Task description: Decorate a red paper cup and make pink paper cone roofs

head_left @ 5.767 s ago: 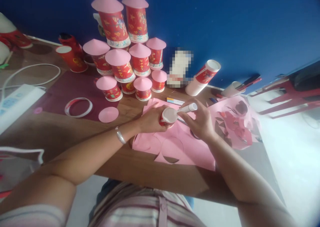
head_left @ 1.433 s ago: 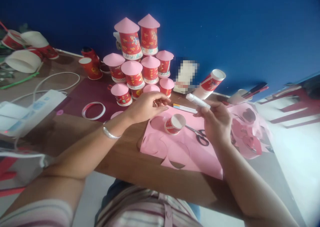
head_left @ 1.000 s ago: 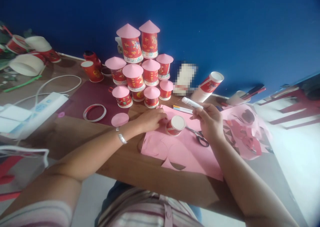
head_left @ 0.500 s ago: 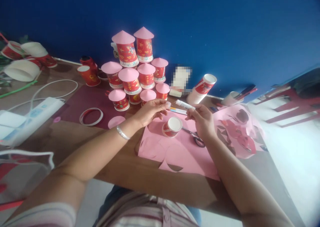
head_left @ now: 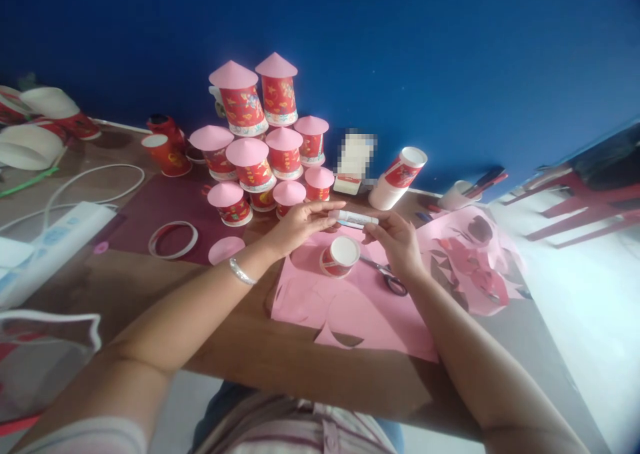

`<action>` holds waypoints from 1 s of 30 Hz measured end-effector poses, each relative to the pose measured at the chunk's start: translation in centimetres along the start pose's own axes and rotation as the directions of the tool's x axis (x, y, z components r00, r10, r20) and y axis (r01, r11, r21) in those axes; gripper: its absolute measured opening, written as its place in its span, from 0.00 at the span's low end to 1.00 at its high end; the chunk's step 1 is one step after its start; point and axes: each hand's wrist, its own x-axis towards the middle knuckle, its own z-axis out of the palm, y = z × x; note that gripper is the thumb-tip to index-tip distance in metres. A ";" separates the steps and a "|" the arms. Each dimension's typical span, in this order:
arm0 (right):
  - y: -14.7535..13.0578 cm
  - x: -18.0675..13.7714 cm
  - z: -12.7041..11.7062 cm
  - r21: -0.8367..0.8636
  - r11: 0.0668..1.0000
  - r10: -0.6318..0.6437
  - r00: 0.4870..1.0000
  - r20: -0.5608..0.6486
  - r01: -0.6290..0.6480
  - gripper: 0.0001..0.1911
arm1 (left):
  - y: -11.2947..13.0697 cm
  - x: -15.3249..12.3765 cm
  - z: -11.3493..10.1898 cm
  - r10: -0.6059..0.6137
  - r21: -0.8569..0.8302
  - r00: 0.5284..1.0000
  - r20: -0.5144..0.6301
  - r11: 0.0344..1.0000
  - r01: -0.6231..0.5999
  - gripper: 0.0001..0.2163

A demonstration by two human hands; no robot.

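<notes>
Together, left hand (head_left: 299, 225) and right hand (head_left: 399, 242) pinch the glue stick (head_left: 358, 218).

One head-worn camera looks forward and down over the near table (head_left: 125, 274) toward the blue wall (head_left: 450, 54)

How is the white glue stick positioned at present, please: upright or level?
Roughly level: the white glue stick spans sideways between left hand and right hand.
</notes>
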 end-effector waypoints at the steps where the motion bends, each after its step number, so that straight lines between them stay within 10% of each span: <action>1: 0.0 0.0 0.0 -0.021 1.000 -0.005 1.000 0.007 0.005 0.12 | 0.0 0.0 0.0 0.012 0.018 1.000 -0.010 1.000 -0.012 0.21; 11: 0.1 -0.6 0.1 -0.176 0.978 -0.109 0.994 0.029 0.112 0.11 | -0.1 -0.2 0.4 0.099 0.101 0.994 -0.048 0.990 -0.094 0.18; 21: -0.2 -0.6 0.1 -0.051 0.997 0.055 0.994 0.099 -0.050 0.14 | 0.0 -0.2 0.4 0.231 0.287 0.973 -0.028 0.934 -0.214 0.14; 30: 2.8 1.3 -5.0 -0.353 0.934 -0.059 0.998 0.021 0.063 0.14 | -2.2 -0.6 0.0 0.251 0.355 0.958 -0.136 0.916 -0.189 0.17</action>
